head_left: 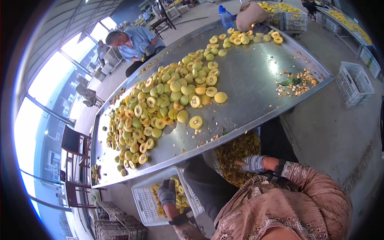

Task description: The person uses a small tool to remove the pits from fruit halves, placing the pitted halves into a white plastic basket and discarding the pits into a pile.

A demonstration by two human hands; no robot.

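Observation:
A grey-gloved hand, my left hand [167, 194], reaches down into a white plastic crate [140, 203] with yellow fruit halves [182, 197] in it. Its fingertips are turned down toward the fruit, and whether they grip a piece is hidden. Above a container of brownish, wrinkled fruit pieces [236, 154], between my legs under the table edge, is my right hand [255, 164]. It wears a pale glove, one bare digit pointing left, and nothing shows in it. On the metal table [248, 88] lies a big heap of yellow-green halved stone fruit [172, 88], some cut sides showing pits.
Loose pits and a green leaf [290, 81] lie at the table's right end. A blue bottle [225, 17] and a brown cloth-like bundle [251, 17] are at the far edge. A person in blue [136, 42] sits opposite. An empty-looking crate [354, 85] stands on the floor at right; chairs [74, 142] at left.

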